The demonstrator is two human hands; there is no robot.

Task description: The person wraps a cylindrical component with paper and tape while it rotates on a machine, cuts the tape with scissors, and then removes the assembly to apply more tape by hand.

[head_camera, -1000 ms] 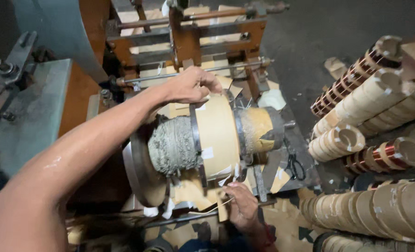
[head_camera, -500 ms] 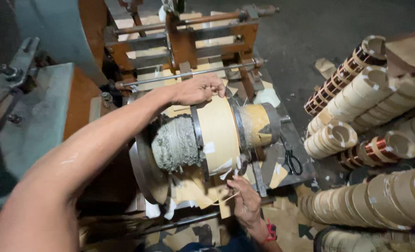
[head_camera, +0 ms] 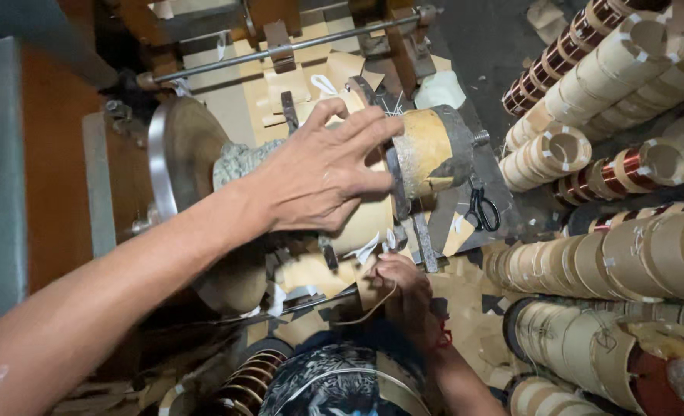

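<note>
Cluttered with paper scraps, our winding bench (head_camera: pixel 226 100) sits between a grey machine housing on one side and stacks of finished paper-wrapped rolls (head_camera: pixel 634 69) on the other. Since half a second ago we have leaned in closer, and our left hand (head_camera: pixel 319 173) has slid from the top edge of the coil (head_camera: pixel 365 219) down across its face — fingers now spread wide and pressed flat on the tan paper wrap. The coil stays mounted on the spindle between the big metal disc (head_camera: pixel 168 150) and the paper-covered end block (head_camera: pixel 430 150). Our right hand (head_camera: pixel 396 281) remains below the coil, fingers pinched together on a thin strip or wire (head_camera: pixel 369 308) that loops beneath it. We judge that the wrap is being held down while the loose end gets handled. Scissors (head_camera: pixel 480 208) lie just beside the block.
</note>
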